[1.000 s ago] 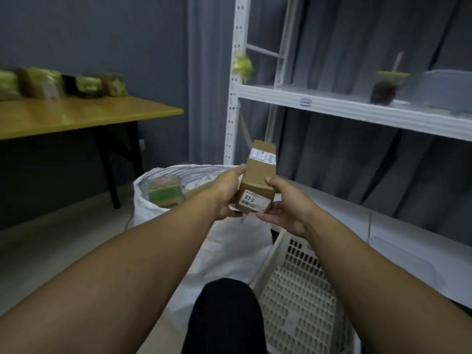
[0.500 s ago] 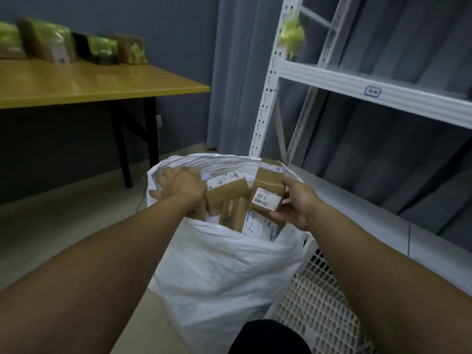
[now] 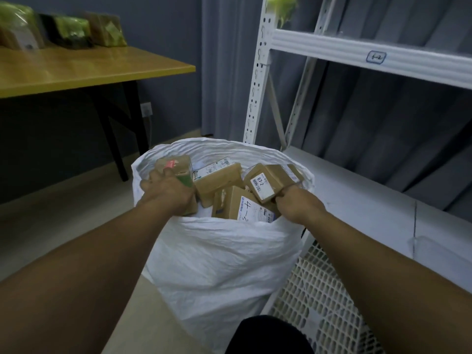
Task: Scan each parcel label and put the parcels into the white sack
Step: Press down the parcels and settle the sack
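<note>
The white shelving rack (image 3: 332,44) fills the right of the frame, and the wooden table (image 3: 89,70) the upper left. Your white sack (image 3: 217,264) stands open at centre, packed with brown parcels (image 3: 219,175), with a white lattice crate (image 3: 319,290) beside it at lower right. Your right hand (image 3: 297,204) has its fingers curled on the parcel labelled 67-2 (image 3: 270,178), inside the sack's mouth at right. Your left hand (image 3: 166,191) grips a green-banded parcel (image 3: 178,166) at the mouth's left
</note>
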